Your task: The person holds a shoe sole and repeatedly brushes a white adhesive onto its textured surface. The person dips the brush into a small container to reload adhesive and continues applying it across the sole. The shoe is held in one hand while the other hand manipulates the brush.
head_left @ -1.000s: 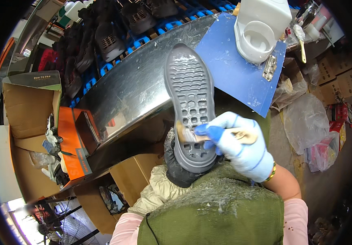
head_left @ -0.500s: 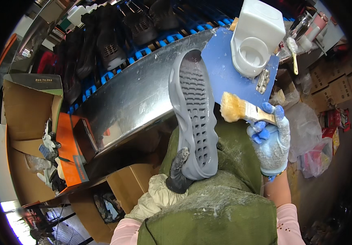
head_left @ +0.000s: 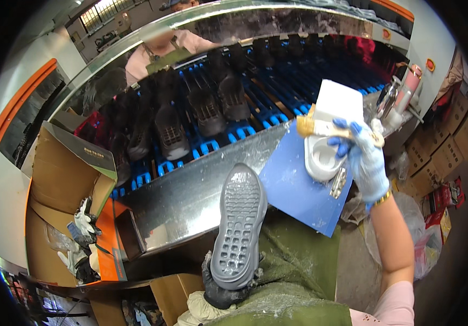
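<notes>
Brush (head_left: 327, 129), now raised to upper right, is gripped by right hand (head_left: 368, 167); left hand (head_left: 224, 294) clasps grey sole (head_left: 240, 225), lower centre.

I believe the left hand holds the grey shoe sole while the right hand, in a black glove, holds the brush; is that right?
Not quite: the head view shows the right hand in a light blue glove, not black; it does hold the brush, and the left hand the grey shoe sole.

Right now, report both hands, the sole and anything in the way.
Left hand gripping sole at its near end. Right hand holding brush, apart from sole. Sole's far end glossy. Brush partly blocks view of white tub.
</notes>
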A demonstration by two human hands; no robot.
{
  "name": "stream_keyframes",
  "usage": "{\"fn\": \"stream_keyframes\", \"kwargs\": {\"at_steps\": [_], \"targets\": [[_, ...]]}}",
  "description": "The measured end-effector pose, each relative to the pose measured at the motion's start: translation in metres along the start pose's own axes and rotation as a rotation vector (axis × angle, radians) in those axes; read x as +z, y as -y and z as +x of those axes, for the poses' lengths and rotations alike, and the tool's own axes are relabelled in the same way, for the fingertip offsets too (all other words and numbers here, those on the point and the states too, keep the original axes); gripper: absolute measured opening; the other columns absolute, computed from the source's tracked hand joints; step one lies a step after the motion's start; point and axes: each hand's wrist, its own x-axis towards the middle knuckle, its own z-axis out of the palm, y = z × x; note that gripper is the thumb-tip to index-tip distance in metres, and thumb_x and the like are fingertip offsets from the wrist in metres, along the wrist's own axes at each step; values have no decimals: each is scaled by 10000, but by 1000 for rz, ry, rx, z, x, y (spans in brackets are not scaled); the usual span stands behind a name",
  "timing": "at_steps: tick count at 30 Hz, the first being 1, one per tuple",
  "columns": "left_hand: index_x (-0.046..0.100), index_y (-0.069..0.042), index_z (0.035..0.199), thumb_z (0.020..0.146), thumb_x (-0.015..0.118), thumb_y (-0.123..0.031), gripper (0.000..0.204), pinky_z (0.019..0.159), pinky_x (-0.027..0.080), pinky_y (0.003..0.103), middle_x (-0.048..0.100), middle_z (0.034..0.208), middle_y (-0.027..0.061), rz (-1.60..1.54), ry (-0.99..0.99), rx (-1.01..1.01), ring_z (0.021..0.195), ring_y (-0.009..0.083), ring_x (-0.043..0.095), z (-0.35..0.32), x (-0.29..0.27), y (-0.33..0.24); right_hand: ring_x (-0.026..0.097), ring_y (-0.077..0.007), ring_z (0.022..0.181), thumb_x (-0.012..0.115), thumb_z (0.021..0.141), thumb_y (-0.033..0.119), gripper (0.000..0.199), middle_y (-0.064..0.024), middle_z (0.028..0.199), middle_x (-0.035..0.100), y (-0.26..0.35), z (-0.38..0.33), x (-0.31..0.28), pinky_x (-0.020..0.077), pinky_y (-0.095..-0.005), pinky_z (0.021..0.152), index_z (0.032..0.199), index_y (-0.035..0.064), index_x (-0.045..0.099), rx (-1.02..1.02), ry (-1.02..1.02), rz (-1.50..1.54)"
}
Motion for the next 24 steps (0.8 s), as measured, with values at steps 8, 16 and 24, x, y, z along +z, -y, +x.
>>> {"fn": "stream_keyframes", "kwargs": {"at_steps": [8, 16, 24], "targets": [[436, 70, 1442, 1102, 401, -349, 541, 910, 642, 458, 591, 1338, 266, 192, -30, -201, 1079, 359, 702, 32, 26, -9, 651, -83, 730, 580, 1041, 266, 290, -50, 984, 737, -19, 149, -68, 569, -235, 689, 1207, 69, 713, 148, -144, -253], [283, -78, 1582, 980, 473, -686, 876, 1083, 494, 591, 375, 1535, 267, 627, 509, 230, 1327, 458, 504, 250, 334, 66, 660, -89, 741, 564, 1050, 261, 311, -71, 953, 730, -20, 140, -62, 580, -235, 700, 1183, 21, 711, 61, -120, -223], [547, -50, 1408, 1024, 569, -497, 590, 1058, 476, 402, 589, 1354, 166, 2004, 448, 285, 1231, 265, 579, 325, 241, 9, 658, -83, 784, 552, 1056, 240, 315, -62, 983, 732, -24, 138, -61, 545, -223, 723, 1204, 5, 700, -15, -119, -164]]}}
